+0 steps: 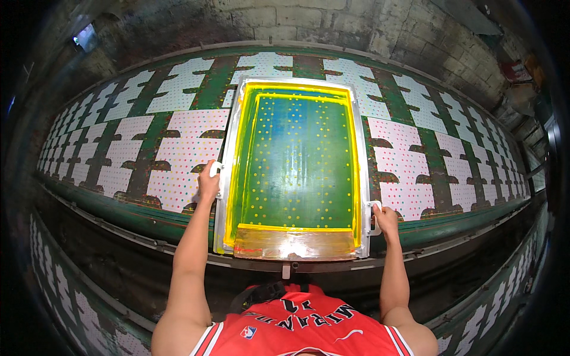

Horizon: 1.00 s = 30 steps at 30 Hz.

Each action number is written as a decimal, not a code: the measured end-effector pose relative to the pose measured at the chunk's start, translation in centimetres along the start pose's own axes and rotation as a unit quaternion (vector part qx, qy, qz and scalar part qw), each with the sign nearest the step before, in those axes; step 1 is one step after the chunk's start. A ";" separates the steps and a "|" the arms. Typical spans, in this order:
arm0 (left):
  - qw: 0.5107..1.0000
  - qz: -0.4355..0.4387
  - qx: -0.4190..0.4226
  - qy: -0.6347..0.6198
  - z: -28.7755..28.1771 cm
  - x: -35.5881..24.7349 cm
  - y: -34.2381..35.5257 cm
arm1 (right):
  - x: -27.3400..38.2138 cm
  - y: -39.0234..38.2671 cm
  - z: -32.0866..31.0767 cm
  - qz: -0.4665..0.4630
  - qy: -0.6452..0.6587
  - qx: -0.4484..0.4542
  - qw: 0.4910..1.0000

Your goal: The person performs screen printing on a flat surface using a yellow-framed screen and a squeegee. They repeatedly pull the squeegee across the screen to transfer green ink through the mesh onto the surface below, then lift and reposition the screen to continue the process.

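Observation:
A screen printing frame with a silver metal rim spans the space between my hands, over the long green table. Its green mesh carries rows of small yellow dots, bordered by bright yellow ink. Along its near end lies a brownish squeegee-like strip, shiny in the light. My left hand is closed on a white handle at the frame's left side. On the right side, lower down, my right hand grips another white handle. The fabric directly under the frame is hidden.
White cut fabric pieces with coloured dots lie in two rows along the green printing table. More dotted pieces continue to the right. A block wall stands behind. Other tables with fabric flank me below.

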State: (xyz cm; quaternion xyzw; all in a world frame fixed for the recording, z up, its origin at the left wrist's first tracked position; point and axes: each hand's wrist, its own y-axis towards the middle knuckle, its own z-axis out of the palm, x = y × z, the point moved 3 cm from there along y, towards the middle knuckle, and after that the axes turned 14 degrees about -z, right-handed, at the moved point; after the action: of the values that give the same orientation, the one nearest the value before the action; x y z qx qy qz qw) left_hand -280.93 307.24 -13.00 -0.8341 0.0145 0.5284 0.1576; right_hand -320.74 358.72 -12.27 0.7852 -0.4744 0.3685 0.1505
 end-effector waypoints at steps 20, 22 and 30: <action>0.996 -0.007 -0.023 0.085 1.5 2.6 1.8 | 1.5 0.0 0.0 0.005 -0.094 0.035 0.995; 0.996 -0.015 -0.024 0.090 1.5 2.7 1.9 | 3.0 -0.5 -0.1 -0.044 -0.176 0.000 0.983; 0.993 -0.051 0.004 0.108 1.8 2.3 1.7 | 13.7 -12.1 7.6 -0.485 -0.057 0.289 0.824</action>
State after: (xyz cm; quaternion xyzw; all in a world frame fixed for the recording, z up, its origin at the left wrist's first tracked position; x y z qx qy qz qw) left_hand -281.79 306.44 -16.15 -0.8853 -0.0090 0.4264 0.1853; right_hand -303.26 351.70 -6.21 0.9411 0.0877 0.3229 0.0492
